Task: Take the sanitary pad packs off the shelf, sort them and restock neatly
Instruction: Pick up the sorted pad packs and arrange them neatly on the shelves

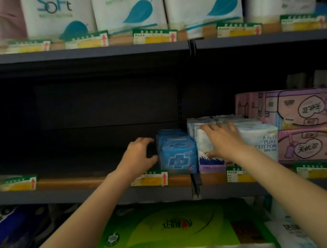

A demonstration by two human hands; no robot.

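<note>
Blue packs [176, 152] sit just beside left fingers [144, 141].

On the shelf [104, 180], the blue packs [177, 154] stand left of the white packs [261, 139]; pink boxes [308, 124] sit rightmost.

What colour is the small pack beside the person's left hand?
Blue, with a white cross-like design on its front: the blue pack, by the left hand, shows best in the head view.

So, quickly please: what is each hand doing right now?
Left hand: open, fingers loosely curved beside the blue pad packs, holding nothing.
Right hand: open, resting flat on the white pack.
</note>
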